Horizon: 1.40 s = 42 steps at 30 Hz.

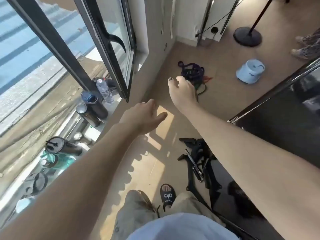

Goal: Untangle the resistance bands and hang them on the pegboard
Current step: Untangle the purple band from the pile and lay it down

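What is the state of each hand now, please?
Left hand: open, holding nothing.
Right hand: open, reaching toward the tangled resistance bands on the floor, not gripping yet.

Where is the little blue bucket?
In the head view, the upside-down blue bucket sits on the floor at upper right, right of the tangled resistance bands and below the black lamp base.

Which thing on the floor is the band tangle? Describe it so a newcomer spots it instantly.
Start at the open black-framed window and look right across the tan floor toward the room's corner. There, just beyond the outstretched right hand, lies a knotted heap of purple, green and red resistance bands. Unlike the solid pale blue upturned bucket to its right, it is a loose, multicoloured tangle of thin loops.
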### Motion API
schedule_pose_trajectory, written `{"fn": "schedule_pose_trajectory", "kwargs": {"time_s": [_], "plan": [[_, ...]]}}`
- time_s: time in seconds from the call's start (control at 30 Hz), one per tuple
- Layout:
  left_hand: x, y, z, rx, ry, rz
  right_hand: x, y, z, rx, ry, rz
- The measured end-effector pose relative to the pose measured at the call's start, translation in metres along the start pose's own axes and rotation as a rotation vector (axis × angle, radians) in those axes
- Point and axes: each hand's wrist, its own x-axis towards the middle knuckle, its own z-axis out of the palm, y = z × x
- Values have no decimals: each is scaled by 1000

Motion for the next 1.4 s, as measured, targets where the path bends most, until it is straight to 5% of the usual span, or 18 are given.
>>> {"fn": "schedule_pose_trajectory", "kwargs": {"time_s": [0.5,0.8,1.4], "plan": [[232,-34,-59,118,-191,221,173,-18,12,103,199,297],[365,8,-77,221,-245,328,286,-5,-29,120,317,402],[678,120,-106,211,-282,216,618,42,-126,11,176,330]]}}
